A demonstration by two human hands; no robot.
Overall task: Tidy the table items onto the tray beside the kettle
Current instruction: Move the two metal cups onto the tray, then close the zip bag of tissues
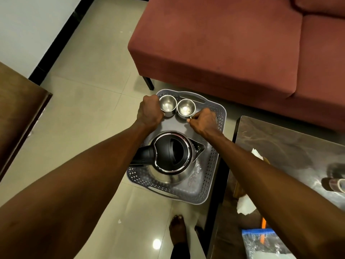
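Nearest to you is your bare foot (178, 228) on the pale floor tiles (89, 113), and on your right stands the dark table (291, 150) with a crumpled white tissue (245, 205), a clear plastic bag (265, 243) with a blue strip, and a roll of tape (336, 185) on it. A little farther out, the grey plastic tray (211, 165) sits on the floor just beside the table, low enough for you to reach down into. The steel kettle (171, 156) with its black lid fills the near part of the tray, and its spout points right. That leaves the far part free for small things. There you have two small steel cups, side by side and upright, so they stay neat and do not tip. Your left hand (149, 113) is curled round the side of the left cup (168, 105), holding it as it stands on the tray floor. Your right hand (202, 121) pinches the small handle of the right cup (185, 108) with its fingertips; this cup looks set down too. I think both cups are now in place and you can let go soon. Farthest away is the red sofa (233, 43), with a white wall (29, 25) off to the far left.
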